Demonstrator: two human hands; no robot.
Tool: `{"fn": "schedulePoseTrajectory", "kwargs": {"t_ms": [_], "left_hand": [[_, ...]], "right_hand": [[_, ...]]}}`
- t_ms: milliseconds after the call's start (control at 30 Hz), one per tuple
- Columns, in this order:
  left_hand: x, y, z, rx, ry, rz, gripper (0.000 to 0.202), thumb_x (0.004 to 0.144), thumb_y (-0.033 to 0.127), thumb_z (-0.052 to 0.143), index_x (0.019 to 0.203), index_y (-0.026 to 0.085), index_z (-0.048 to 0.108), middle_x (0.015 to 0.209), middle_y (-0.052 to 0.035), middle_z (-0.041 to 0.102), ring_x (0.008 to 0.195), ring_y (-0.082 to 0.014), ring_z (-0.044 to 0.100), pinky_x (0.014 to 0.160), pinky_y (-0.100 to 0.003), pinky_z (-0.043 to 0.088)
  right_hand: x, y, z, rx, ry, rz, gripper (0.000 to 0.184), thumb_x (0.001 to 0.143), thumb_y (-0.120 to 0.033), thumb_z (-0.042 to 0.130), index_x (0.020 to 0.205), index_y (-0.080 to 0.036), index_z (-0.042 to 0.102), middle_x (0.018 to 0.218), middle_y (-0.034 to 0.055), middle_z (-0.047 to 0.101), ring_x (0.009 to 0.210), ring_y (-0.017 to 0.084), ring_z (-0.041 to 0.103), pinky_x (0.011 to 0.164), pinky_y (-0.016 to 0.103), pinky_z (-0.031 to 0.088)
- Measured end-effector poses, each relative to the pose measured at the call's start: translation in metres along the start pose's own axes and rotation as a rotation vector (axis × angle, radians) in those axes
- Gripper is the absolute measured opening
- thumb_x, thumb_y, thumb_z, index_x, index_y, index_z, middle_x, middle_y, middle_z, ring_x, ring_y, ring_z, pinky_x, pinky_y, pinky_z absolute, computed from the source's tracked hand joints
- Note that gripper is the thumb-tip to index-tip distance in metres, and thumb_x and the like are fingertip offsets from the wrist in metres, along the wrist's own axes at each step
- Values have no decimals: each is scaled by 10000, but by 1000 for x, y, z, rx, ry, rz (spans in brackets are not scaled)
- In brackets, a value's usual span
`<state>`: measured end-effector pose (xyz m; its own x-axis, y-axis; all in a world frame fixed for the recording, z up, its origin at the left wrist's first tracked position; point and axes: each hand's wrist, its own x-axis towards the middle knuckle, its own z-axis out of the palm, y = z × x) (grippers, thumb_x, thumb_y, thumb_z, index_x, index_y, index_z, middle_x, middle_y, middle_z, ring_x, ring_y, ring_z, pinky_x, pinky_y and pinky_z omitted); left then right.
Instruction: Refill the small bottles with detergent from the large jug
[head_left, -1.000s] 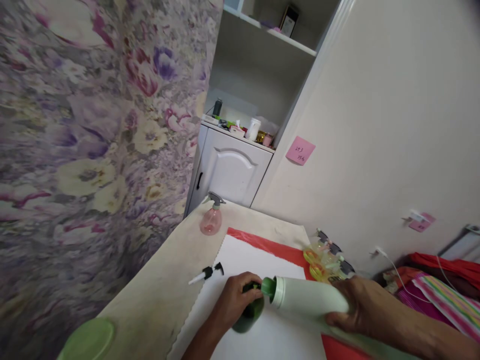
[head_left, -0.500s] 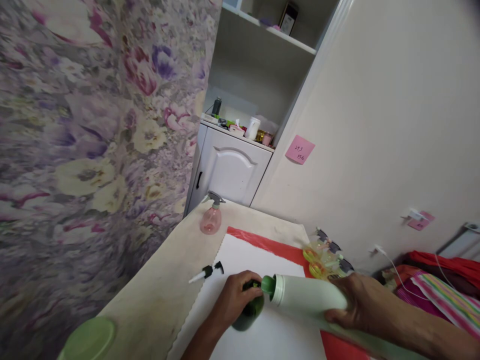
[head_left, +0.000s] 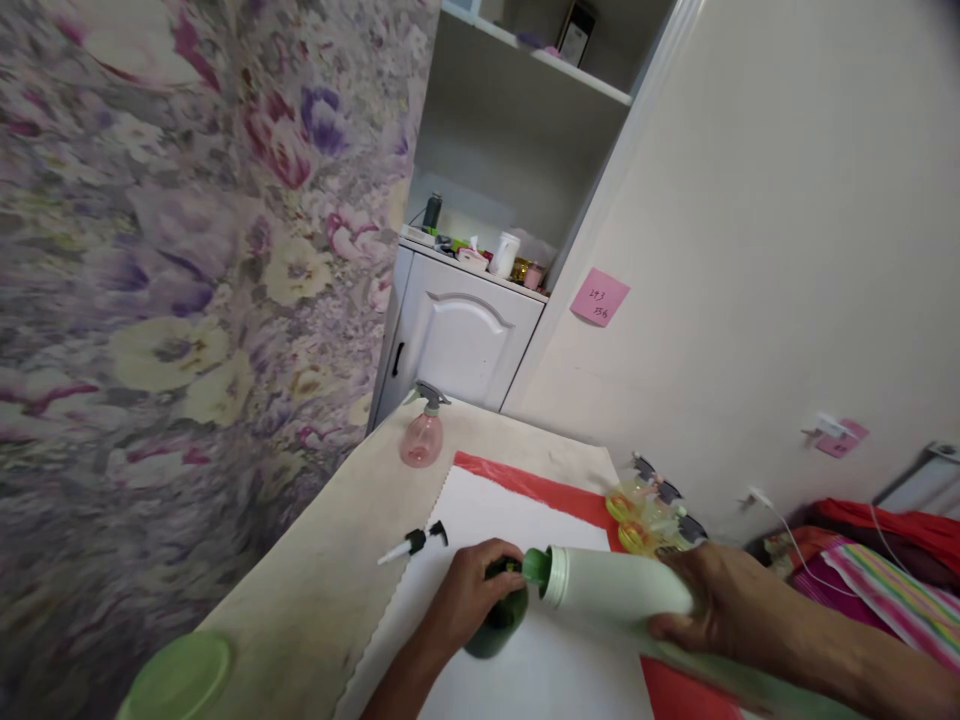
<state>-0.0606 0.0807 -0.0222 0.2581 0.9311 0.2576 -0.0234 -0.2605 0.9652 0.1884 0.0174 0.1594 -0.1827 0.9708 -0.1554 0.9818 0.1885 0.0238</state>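
My left hand [head_left: 480,585] is closed around the neck of a dark green bottle [head_left: 495,625] above the white sheet [head_left: 480,500]. My right hand [head_left: 701,605] grips a pale green bottle [head_left: 615,585], tilted on its side with its threaded mouth facing left. Between the two bottles shows a small green cup-like piece [head_left: 535,567]; whether it is a funnel I cannot tell. The dark bottle's opening is partly hidden by my left fingers. To the left of my left hand lies a black pump head [head_left: 414,542] with a white tube.
A pink spray bottle [head_left: 422,440] stands at the table's far left. Several clear and yellow bottles with dark spray heads [head_left: 645,515] cluster at the right edge. At lower left is a light green round lid or container [head_left: 180,670]. A white cabinet [head_left: 465,320] stands behind.
Almost nothing differs. Both hands and both bottles keep nearly the same place and tilt; the whole view has shifted very slightly.
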Motion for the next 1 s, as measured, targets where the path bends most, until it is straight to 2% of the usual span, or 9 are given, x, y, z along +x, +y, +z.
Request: {"fn": "schedulePoseTrajectory", "kwargs": {"t_ms": [1000], "left_hand": [[0, 4, 0, 23, -5, -5, 193, 723, 195, 628, 884, 203, 733, 914, -13, 751, 864, -208, 649, 792, -267, 459]], "right_hand": [[0, -1, -2, 17, -12, -7, 221, 721, -423, 636, 783, -220, 694, 731, 57, 751, 675, 229, 696, 580, 273, 413]]}}
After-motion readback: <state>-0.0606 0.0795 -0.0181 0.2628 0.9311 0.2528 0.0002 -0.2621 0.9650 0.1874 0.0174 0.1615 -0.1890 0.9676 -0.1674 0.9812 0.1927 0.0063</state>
